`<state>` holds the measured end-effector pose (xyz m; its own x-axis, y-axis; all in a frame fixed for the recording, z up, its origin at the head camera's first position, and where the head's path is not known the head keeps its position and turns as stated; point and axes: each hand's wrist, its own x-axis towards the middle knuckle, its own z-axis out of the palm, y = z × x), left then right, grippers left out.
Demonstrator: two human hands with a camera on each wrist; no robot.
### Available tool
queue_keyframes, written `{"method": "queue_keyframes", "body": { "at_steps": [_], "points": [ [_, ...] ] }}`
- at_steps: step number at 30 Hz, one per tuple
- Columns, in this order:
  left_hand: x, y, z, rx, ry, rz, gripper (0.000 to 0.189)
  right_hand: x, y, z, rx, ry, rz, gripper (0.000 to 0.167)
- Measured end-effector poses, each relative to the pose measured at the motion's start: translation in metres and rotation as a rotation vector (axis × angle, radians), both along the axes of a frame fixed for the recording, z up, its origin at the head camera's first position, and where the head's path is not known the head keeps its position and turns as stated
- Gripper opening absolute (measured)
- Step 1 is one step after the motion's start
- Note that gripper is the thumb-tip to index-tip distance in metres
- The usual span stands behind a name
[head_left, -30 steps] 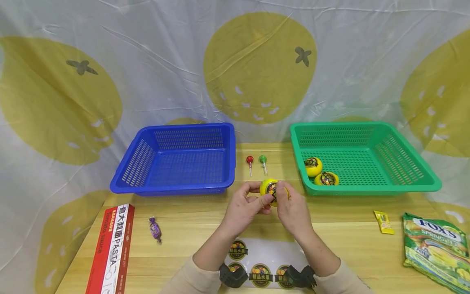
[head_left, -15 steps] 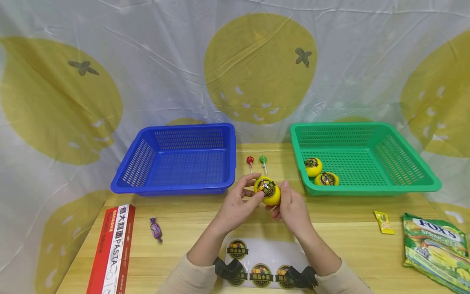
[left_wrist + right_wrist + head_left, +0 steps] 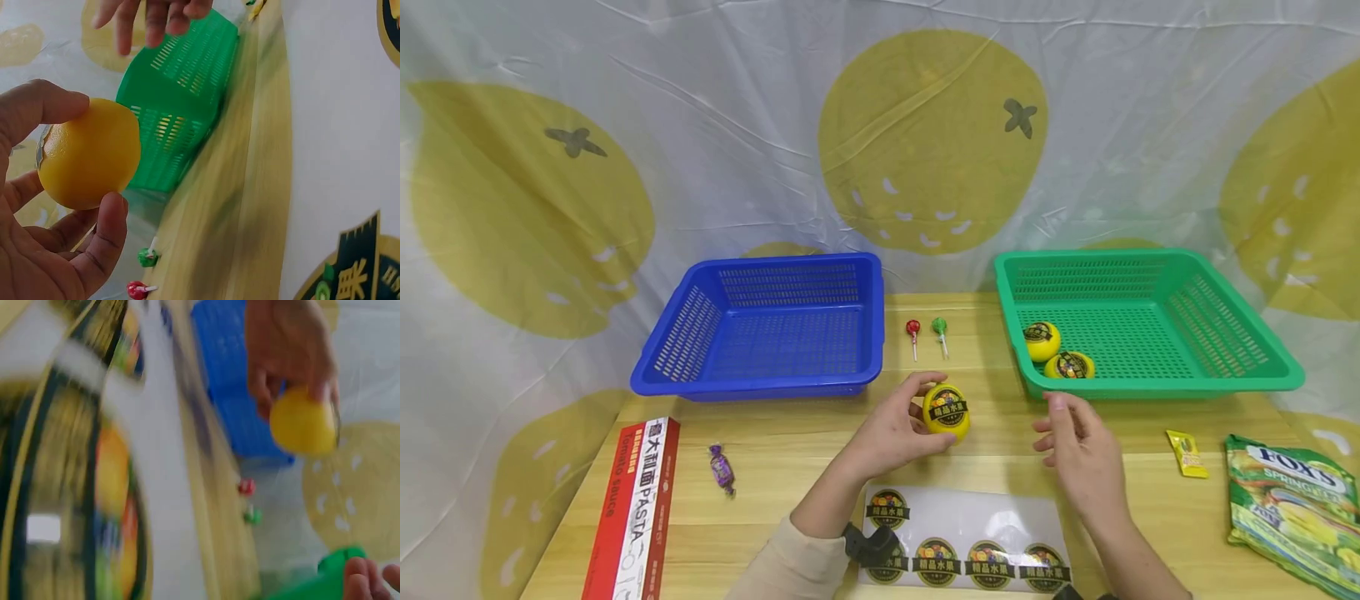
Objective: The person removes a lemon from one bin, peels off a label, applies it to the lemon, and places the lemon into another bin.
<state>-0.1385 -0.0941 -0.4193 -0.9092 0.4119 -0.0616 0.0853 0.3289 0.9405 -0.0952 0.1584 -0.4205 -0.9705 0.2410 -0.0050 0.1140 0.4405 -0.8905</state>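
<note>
My left hand (image 3: pixel 898 429) pinches a round yellow fruit (image 3: pixel 947 414) between thumb and fingers above the table. A black and gold label on the fruit faces up in the head view; in the left wrist view only its edge shows. My right hand (image 3: pixel 1086 458) is apart from the fruit, just in front of the green basket (image 3: pixel 1150 385), with loosely bent fingers and nothing visible in them. Inside that basket, at its left end, lie two labelled yellow fruits (image 3: pixel 1070 365). Below the hands a white sticker sheet (image 3: pixel 958 512) bears several matching labels.
A blue basket (image 3: pixel 760 389) stands at the back left. Between the baskets lie a red lollipop (image 3: pixel 913 327) and a green lollipop (image 3: pixel 940 326). At left are a pasta box (image 3: pixel 636 508) and purple candy (image 3: pixel 722 470); at right, a yellow packet (image 3: pixel 1187 454) and green bag (image 3: pixel 1288 508).
My right hand has let go of the fruit and moved right, toward the green basket. The left hand now holds the fruit alone, slightly lower, its label turned upright to the head view.
</note>
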Motion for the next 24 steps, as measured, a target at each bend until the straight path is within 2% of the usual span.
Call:
{"method": "queue_keyframes", "body": {
  "at_steps": [3, 5, 7, 14, 19, 24],
  "points": [
    [-0.001, -0.001, -0.002, -0.013, -0.010, 0.006, 0.079, -0.001, 0.029, -0.003, 0.019, 0.015, -0.149, 0.047],
    [-0.001, -0.001, -0.003, -0.015, -0.018, 0.010, 0.080, -0.004, 0.046, -0.004, 0.022, -0.007, -0.230, 0.054],
    [-0.001, -0.001, -0.003, -0.013, -0.031, 0.011, 0.081, -0.008, 0.061, -0.004, 0.018, -0.041, -0.275, 0.063],
    [0.000, -0.001, -0.002, -0.014, -0.042, 0.003, 0.081, -0.021, 0.088, -0.004, -0.030, -0.118, -0.320, 0.078],
    [0.000, 0.003, 0.000, -0.009, -0.039, -0.021, 0.078, -0.025, 0.091, -0.006, -0.097, -0.159, -0.345, 0.078],
    [-0.001, 0.013, 0.002, 0.013, -0.047, -0.059, 0.076, -0.027, 0.088, -0.009, -0.144, -0.155, -0.358, 0.075]
  ]
}}
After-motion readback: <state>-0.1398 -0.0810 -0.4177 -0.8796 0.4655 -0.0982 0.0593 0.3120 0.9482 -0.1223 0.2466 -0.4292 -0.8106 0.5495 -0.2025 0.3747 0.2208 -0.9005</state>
